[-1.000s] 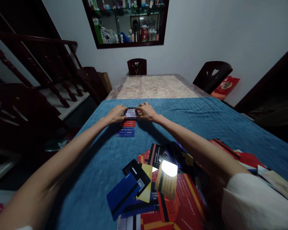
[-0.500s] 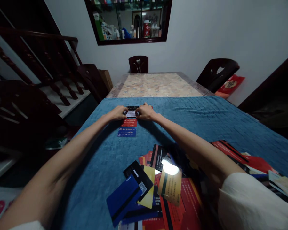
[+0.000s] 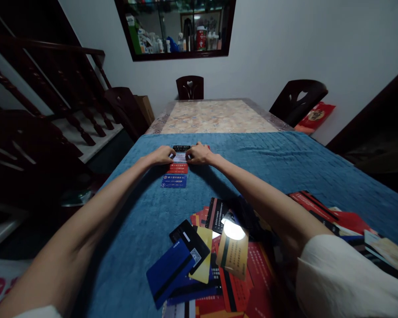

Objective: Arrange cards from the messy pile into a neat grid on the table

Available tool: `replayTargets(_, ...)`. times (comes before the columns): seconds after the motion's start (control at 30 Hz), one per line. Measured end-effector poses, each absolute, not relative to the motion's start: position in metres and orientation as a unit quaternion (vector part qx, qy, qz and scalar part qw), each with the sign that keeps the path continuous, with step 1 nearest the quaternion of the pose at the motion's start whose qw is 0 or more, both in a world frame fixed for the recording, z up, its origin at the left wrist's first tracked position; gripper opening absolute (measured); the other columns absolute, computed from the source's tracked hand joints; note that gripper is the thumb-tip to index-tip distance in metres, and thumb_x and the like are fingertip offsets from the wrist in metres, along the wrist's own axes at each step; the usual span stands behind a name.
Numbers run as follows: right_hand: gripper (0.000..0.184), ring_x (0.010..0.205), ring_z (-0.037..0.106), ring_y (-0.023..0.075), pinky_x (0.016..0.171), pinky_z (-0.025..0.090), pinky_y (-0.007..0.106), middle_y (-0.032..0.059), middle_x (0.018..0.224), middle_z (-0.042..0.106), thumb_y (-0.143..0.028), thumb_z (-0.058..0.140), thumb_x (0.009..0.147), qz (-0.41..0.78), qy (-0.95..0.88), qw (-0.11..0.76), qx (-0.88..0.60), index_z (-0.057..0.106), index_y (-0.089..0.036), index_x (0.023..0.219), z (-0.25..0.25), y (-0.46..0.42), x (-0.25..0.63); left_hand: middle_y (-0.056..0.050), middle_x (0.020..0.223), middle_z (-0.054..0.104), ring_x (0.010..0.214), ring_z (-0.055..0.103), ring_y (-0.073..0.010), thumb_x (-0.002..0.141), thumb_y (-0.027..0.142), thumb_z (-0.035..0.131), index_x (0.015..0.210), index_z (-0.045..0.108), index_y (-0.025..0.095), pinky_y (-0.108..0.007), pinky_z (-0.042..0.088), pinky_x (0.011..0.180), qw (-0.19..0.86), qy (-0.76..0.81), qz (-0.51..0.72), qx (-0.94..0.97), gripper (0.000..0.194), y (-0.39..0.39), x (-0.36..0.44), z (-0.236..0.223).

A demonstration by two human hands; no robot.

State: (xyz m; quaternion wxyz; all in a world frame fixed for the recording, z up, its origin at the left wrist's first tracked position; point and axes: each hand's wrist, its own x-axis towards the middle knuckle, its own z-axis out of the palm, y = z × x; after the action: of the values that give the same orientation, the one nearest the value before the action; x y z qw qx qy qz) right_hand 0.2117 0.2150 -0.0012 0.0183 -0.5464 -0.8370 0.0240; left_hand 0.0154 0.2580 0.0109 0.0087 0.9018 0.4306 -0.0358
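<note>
The white card [image 3: 180, 157] lies between the two hands, its left end at the fingertips of the left hand [image 3: 170, 155] and its right end at those of the right hand [image 3: 189, 156]. Just beyond it is a black card [image 3: 181, 148]; on the near side come a red card [image 3: 179, 168] and then a blue card [image 3: 174, 181], making a column of four on the blue cloth [image 3: 135, 216] that covers the near part of the surface [image 3: 212, 117].

Two heaps of cards sit closer to the person: the middle heap [image 3: 202, 260], with a gold card [image 3: 232, 256] near its top, and the right heap [image 3: 346, 221] beyond the right forearm. The overlap is too heavy to count either one.

Both hands are partly closed, fingers curled and thumbs on the near side, grasping the white card by its opposite ends. Whether it is lifted off the cloth, I cannot tell.
</note>
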Motion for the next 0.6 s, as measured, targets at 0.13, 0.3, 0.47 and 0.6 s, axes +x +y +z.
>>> replayTargets(0.13,0.038,0.123,0.046,0.0358,0.092,0.042,0.048,0.0109,0.130,0.065,-0.036,0.058,0.087,0.023,-0.836,0.020,-0.548,0.070,-0.029,0.122,0.000,0.213,0.212,-0.006,0.101,0.075,0.089,0.066,-0.0206,0.073,0.021,0.055,0.110,0.074,0.016,-0.024,0.047,0.078,0.012,0.436,-0.048,0.898,0.042,0.257,0.017,0.012)
replayTargets(0.3,0.037,0.124,0.045,0.0356,0.093,0.042,0.048,0.0111,0.132,0.064,-0.034,0.057,0.088,0.015,-0.837,0.017,-0.547,0.070,-0.028,0.122,0.004,0.208,0.212,-0.008,0.111,0.075,0.098,0.068,-0.0224,0.075,0.017,0.053,0.119,0.071,0.016,-0.025,0.048,0.088,-0.004,0.453,-0.048,0.890,0.048,0.257,0.018,0.008)
replayTargets(0.47,0.037,0.125,0.044,0.0351,0.094,0.041,0.048,0.0113,0.136,0.061,-0.035,0.057,0.089,0.003,-0.837,0.019,-0.547,0.069,-0.029,0.123,0.005,0.204,0.214,-0.009,0.114,0.074,0.105,0.068,-0.0247,0.074,0.013,0.052,0.123,0.070,0.017,-0.026,0.049,0.092,-0.021,0.469,-0.050,0.881,0.052,0.255,0.022,0.005)
replayTargets(0.6,0.038,0.124,0.045,0.0345,0.092,0.042,0.046,0.0121,0.135,0.061,-0.039,0.054,0.092,-0.008,-0.837,0.027,-0.547,0.068,-0.027,0.125,0.009,0.197,0.222,-0.010,0.112,0.075,0.105,0.068,-0.0263,0.075,0.013,0.050,0.120,0.072,0.017,-0.028,0.050,0.090,-0.025,0.480,-0.041,0.876,0.051,0.252,0.022,0.004)
